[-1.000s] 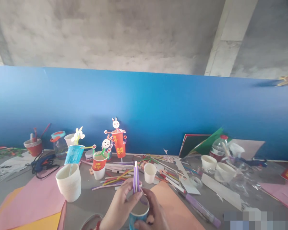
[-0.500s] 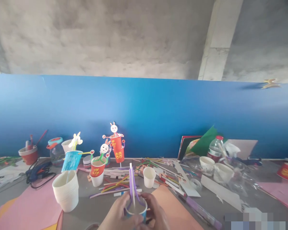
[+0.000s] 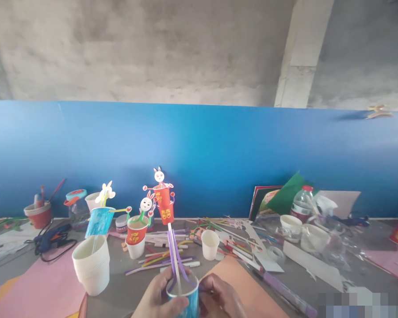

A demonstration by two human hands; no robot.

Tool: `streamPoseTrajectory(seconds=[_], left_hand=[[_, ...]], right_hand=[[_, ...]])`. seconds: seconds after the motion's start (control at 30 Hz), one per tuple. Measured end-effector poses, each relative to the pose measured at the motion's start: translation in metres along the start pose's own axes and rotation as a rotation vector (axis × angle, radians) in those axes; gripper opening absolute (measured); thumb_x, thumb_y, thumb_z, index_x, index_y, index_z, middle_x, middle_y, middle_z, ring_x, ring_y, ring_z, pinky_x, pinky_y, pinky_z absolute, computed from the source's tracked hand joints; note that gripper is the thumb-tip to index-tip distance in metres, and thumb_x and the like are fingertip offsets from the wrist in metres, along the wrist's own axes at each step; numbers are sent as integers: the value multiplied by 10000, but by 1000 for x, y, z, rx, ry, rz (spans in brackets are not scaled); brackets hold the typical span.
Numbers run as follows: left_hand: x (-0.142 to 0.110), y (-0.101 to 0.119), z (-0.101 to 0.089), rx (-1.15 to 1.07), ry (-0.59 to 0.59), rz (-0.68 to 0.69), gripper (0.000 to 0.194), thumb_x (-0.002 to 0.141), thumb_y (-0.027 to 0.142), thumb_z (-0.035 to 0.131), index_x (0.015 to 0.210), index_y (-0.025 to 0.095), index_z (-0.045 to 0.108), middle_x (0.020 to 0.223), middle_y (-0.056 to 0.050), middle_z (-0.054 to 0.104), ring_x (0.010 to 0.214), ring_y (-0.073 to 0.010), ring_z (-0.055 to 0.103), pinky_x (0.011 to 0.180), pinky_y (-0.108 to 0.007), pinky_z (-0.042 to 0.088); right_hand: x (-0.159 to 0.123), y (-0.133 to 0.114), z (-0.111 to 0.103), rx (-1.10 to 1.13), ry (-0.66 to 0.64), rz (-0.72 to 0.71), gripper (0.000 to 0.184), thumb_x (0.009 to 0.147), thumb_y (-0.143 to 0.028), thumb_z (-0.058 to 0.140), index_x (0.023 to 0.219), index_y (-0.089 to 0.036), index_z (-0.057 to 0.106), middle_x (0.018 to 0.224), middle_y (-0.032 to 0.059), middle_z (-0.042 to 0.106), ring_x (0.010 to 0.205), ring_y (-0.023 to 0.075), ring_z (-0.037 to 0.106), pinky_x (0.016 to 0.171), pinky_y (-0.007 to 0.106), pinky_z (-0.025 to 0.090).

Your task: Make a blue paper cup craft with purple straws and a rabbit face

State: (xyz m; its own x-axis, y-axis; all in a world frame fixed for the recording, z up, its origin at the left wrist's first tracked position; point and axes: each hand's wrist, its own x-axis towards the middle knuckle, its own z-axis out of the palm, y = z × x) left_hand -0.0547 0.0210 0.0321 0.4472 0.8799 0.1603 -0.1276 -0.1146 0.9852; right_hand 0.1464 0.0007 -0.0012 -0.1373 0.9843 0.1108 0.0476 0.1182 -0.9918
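Observation:
Both my hands hold a small blue paper cup [image 3: 185, 300] at the bottom middle of the view. My left hand [image 3: 157, 297] wraps its left side with the thumb on the rim. My right hand [image 3: 220, 298] closes on its right side. Purple and white straws [image 3: 174, 256] stand up out of the cup and lean back to the left. Behind them on the grey table [image 3: 132, 282] lie several loose straws [image 3: 162, 256].
A stack of white cups [image 3: 91, 264] stands to the left, a single white cup [image 3: 209, 244] ahead. Red cups with paper rabbits [image 3: 163, 201] stand by the blue wall. Pink paper [image 3: 36, 287], orange paper [image 3: 248, 287], a glue gun [image 3: 51, 236] and a bottle [image 3: 301, 203] lie around.
The cup has sunk lower in view and the straws now lean left. My left hand moved from pinching the straws to gripping the cup's side.

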Motion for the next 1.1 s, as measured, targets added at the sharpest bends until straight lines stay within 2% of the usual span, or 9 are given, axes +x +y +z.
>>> streamPoseTrajectory(seconds=[0.13, 0.27, 0.37, 0.47, 0.6, 0.77, 0.97, 1.1], left_hand=[[-3, 1, -3, 124, -6, 68, 538, 740, 529, 783, 1142, 182, 696, 1060, -102, 724, 989, -288, 642, 877, -330, 496], [-3, -11, -5, 102, 11, 55, 620, 716, 488, 809, 1241, 197, 653, 1150, -115, 708, 1050, -308, 638, 899, -337, 508], [1, -16, -5, 123, -11, 85, 621, 728, 527, 787, 1222, 174, 656, 1128, -123, 712, 1019, -299, 645, 887, -336, 509], [4, -14, -4, 124, -35, 99, 643, 733, 595, 762, 1195, 159, 661, 1073, -120, 720, 962, -278, 650, 844, -322, 511], [3, -10, -1, 64, 0, 110, 625, 732, 604, 765, 1153, 150, 678, 1038, -117, 732, 942, -272, 659, 831, -319, 509], [0, -10, 1, 42, 94, 112, 595, 747, 591, 767, 1149, 159, 690, 1088, -138, 755, 998, -302, 682, 867, -339, 514], [-1, -11, 2, -27, 24, 94, 729, 659, 590, 840, 1225, 164, 667, 1196, -162, 723, 1146, -353, 644, 964, -368, 501], [2, -24, 2, -83, 73, 125, 768, 627, 548, 879, 1273, 209, 640, 1273, -159, 698, 1193, -382, 622, 977, -397, 510]], right_hand=[[-2, -4, -1, -11, -6, -10, 604, 743, -805, 607, 759, -202, 569, 643, 26, 666, 543, 151, 618, 521, 231, 469], [-3, -7, -4, -42, -31, -19, 571, 788, -766, 604, 776, -195, 586, 632, 30, 681, 567, 160, 647, 553, 238, 493], [-3, -9, -5, -46, -57, -21, 557, 832, -739, 575, 795, -185, 615, 657, 44, 696, 595, 174, 677, 569, 247, 519], [-4, -7, -5, -20, -19, 9, 568, 811, -742, 602, 781, -176, 630, 655, 49, 699, 590, 176, 683, 560, 247, 528], [-4, -3, -3, 8, 11, -11, 579, 791, -759, 608, 749, -182, 613, 647, 41, 702, 563, 163, 672, 536, 239, 519], [-4, -3, -2, 28, 28, -21, 593, 781, -771, 611, 761, -179, 628, 689, 50, 718, 555, 156, 675, 524, 237, 511], [-4, -4, -1, -2, 38, -39, 571, 793, -755, 613, 743, -187, 611, 634, 34, 689, 555, 164, 681, 537, 239, 521], [-4, -5, 0, 77, 61, -16, 552, 787, -725, 655, 764, -177, 590, 617, 19, 669, 533, 156, 670, 496, 227, 520]])
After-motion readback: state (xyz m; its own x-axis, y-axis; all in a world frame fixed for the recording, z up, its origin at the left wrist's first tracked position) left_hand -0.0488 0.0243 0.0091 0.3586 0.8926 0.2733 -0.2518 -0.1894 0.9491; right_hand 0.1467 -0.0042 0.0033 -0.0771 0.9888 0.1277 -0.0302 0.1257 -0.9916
